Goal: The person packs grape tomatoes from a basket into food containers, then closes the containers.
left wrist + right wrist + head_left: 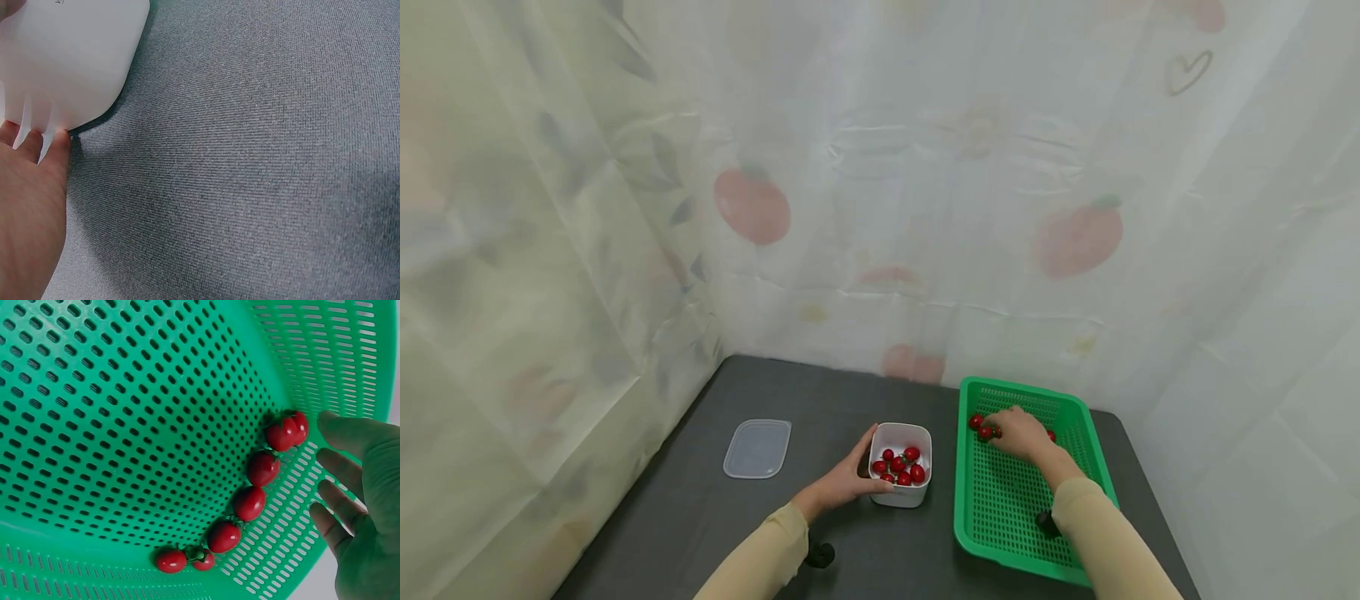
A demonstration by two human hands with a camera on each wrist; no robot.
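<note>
Where tomatoes [250,504] line the basket wall [275,540], the right hand [378,500] hovers.

Apparently there is room between white box [901,498] and green basket [1000,510], whose raised wall [962,458] blocks any low crossing

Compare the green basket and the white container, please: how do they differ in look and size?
The green basket is perforated, while the white container has solid-looking walls. The green basket is larger and clearly longer than wide; the white container is small and nearly square from above. Both are open at the top and hold red tomatoes.
</note>
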